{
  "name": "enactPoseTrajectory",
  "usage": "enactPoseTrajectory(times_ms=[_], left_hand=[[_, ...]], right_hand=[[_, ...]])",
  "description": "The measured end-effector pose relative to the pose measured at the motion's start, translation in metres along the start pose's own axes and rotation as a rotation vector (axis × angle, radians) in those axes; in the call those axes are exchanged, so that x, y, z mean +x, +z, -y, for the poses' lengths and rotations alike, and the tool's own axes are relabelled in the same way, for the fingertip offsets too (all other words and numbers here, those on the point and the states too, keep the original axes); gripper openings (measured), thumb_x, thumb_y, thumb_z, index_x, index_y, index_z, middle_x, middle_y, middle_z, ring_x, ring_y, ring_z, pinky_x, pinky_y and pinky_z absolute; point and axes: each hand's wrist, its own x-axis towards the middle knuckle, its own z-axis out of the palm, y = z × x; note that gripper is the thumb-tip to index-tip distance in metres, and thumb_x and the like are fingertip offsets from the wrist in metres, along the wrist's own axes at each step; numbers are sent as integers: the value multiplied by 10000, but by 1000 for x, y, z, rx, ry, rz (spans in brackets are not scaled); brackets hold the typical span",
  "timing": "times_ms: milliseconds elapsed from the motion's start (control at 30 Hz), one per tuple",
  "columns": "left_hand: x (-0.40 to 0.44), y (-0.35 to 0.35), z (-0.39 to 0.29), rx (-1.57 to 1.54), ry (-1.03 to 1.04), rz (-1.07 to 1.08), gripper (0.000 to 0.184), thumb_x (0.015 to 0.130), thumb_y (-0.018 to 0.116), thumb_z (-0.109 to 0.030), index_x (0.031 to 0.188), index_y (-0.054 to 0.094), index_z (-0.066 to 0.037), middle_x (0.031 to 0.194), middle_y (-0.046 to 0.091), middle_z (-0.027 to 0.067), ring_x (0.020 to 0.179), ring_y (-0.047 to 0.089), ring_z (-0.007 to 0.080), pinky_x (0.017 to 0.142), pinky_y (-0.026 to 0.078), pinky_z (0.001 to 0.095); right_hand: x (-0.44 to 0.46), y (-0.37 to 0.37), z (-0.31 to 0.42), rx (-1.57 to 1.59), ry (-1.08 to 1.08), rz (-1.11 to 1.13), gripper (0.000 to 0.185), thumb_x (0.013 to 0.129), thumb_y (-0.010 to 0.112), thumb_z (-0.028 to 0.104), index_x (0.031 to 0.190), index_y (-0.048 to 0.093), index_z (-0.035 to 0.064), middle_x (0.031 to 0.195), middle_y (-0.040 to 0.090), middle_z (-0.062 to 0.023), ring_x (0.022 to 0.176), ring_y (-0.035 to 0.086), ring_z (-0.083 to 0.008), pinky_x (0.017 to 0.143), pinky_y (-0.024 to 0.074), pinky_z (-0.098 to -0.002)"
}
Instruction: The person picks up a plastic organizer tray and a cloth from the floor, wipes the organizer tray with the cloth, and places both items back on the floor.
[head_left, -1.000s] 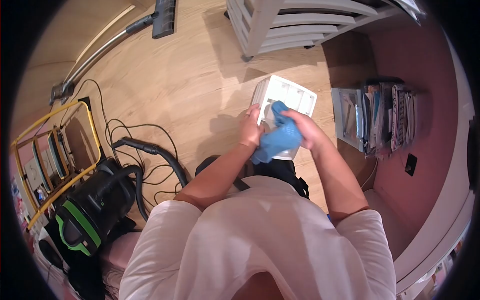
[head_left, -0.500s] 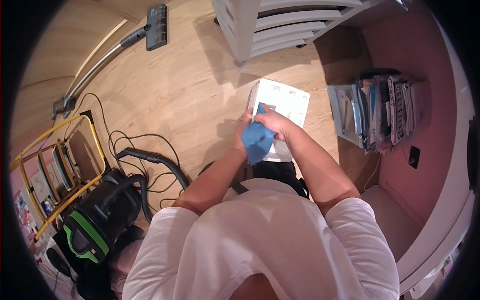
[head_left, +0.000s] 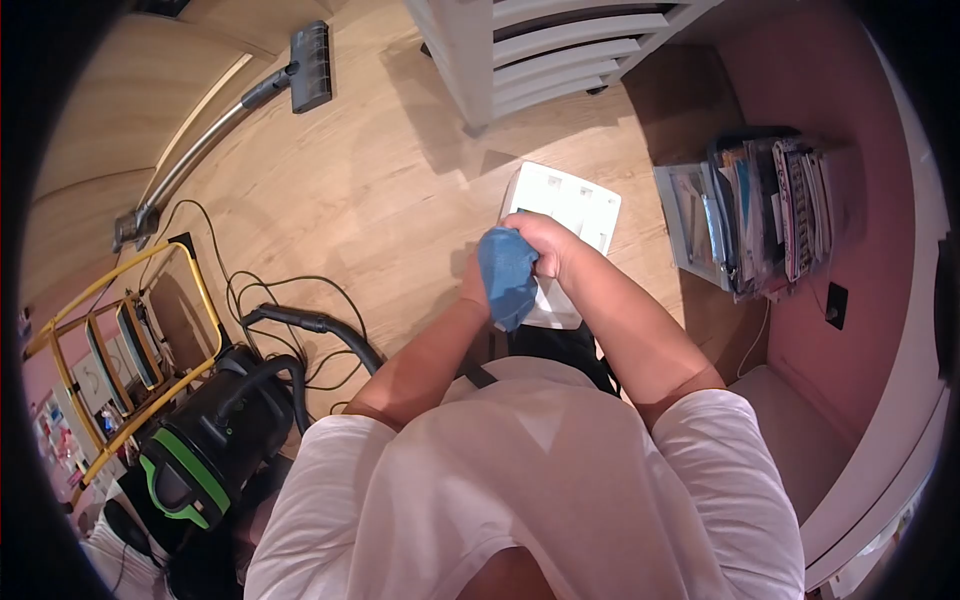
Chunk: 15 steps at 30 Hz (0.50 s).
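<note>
A white plastic piece with raised ribs and recesses (head_left: 575, 205) is in front of my body, over the wood floor. My right hand (head_left: 545, 242) is closed on a blue cloth (head_left: 509, 275) and presses it at the left edge of the white piece. The cloth hangs down toward me. My left hand (head_left: 474, 281) is at the left side of the piece, mostly hidden behind the cloth, so its fingers do not show.
A black and green vacuum cleaner (head_left: 215, 440) with hose and cables lies left, beside a yellow-framed step ladder (head_left: 205, 290). A floor nozzle (head_left: 311, 68) is at the upper left, a white slatted rack (head_left: 470, 60) ahead, a bin of files (head_left: 690, 215) right.
My right hand and the cloth have moved left across the white piece to its left edge. My left hand has become more covered by the cloth. The view has shifted slightly.
</note>
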Motion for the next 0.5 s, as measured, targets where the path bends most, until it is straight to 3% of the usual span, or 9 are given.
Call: enactPoseTrajectory(times_ms=[67,100,167,233,300,367,400,433,500], left_hand=[[0,1,1,-203,-32,-10,330,908,496,-266,1173,525,-72,1052,584,74,921,574,158,821,464,285],[0,6,5,-490,-83,-47,314,922,478,-271,1165,532,-80,1039,584,61,904,570,137,808,466,274],[-1,13,10,-853,-170,-91,295,872,515,-260,1109,554,-88,1025,589,67,914,566,155,815,459,281],[2,15,13,-972,-259,-108,294,789,585,-240,1038,574,-84,1023,596,95,953,567,209,843,448,309],[5,4,0,-1033,-389,-111,281,792,579,-243,1021,578,-79,1024,597,102,958,569,223,846,450,316],[7,-1,-7,-1367,-526,-60,271,842,523,-251,1039,569,-70,1025,596,95,944,571,217,840,456,312],[10,0,-4,-1687,-584,-9,272,868,490,-252,1052,562,-65,1024,596,89,936,572,214,837,459,309],[13,1,0,-1871,-551,48,298,884,477,-268,1083,548,-57,1038,592,94,940,574,211,837,462,306],[18,1,8,-2084,-427,186,380,904,470,-317,1161,512,-40,1081,582,113,959,579,205,840,465,298]], right_hand=[[4,-4,-6,223,-20,49,153,813,500,166,888,578,58,850,611,-95,811,597,-210,734,499,-343],[8,-4,-16,365,-54,51,161,818,495,161,899,572,46,865,610,-102,813,597,-217,746,503,-354],[6,1,-28,548,-117,28,175,825,488,156,921,561,30,889,607,-112,816,598,-229,764,505,-369],[-2,10,-27,620,-185,-18,188,831,484,156,944,549,21,908,605,-118,818,598,-239,775,502,-378],[1,8,-27,634,-153,11,232,834,487,162,1008,540,19,899,602,-113,819,596,-235,782,501,-375],[0,9,-31,612,-214,-5,271,825,489,147,1058,534,17,905,602,-106,821,597,-227,785,502,-361],[-6,16,-35,580,-290,-33,288,813,490,129,1075,533,18,916,603,-102,822,598,-221,783,505,-347],[-14,22,-38,548,-365,-60,309,801,491,111,1093,532,18,926,605,-97,824,600,-215,782,508,-334],[-49,24,-32,271,-287,90,351,797,491,93,1140,510,22,935,594,-97,812,596,-208,764,507,-328]])
